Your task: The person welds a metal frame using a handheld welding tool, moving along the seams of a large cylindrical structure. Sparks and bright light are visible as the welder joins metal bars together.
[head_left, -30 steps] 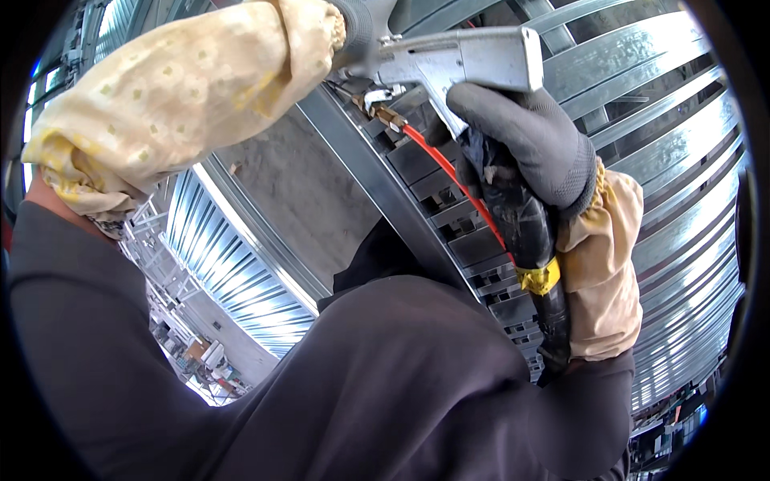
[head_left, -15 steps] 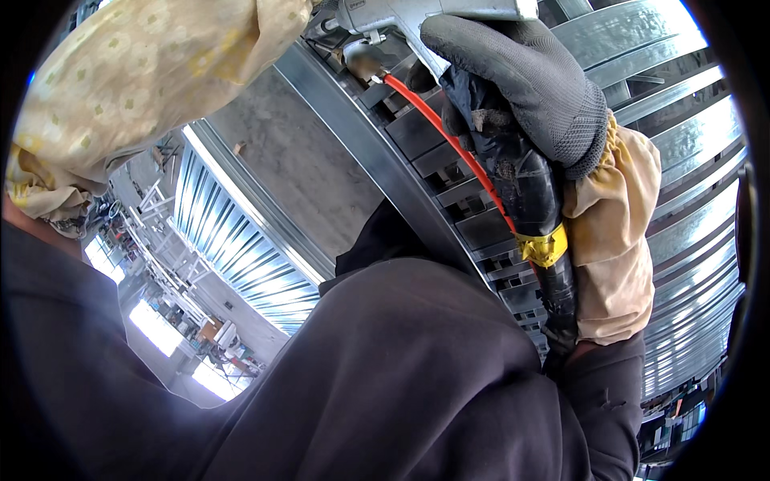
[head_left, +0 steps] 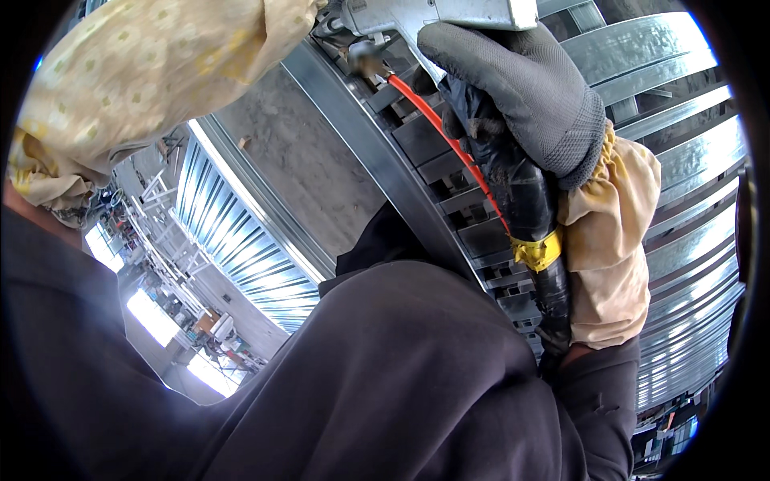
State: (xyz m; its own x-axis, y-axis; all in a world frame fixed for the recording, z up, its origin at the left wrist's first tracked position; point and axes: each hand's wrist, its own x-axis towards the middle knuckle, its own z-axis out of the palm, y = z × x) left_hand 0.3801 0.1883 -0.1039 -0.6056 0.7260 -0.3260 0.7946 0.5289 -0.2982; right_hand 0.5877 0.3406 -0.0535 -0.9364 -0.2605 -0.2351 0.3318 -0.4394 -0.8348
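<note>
My right hand (head_left: 513, 88), in a dark grey knit work glove, is closed around the handle of a gun-shaped tool with a pale grey metal body (head_left: 437, 14). Its upper end runs out of the top of the picture. From a fitting below the body, a thin red hose (head_left: 449, 136) runs down beside a thick, black-taped line (head_left: 525, 192), bound with yellow tape (head_left: 537, 251). My left arm, in a beige patterned oversleeve (head_left: 152, 72), reaches to the top edge; the left hand itself lies beyond the picture.
Slatted metal strips (head_left: 666, 112) spread out on the right. A long metal rail (head_left: 353, 128) runs diagonally past my dark-clothed knee (head_left: 417, 337). Ribbed shiny metal sheeting (head_left: 241, 240) stands to the left, with white framing and cluttered equipment (head_left: 220, 333) farther off.
The tool and my right hand have shifted very slightly, and the lower part of the taped line sits a little farther left. My right hand keeps its grip.
</note>
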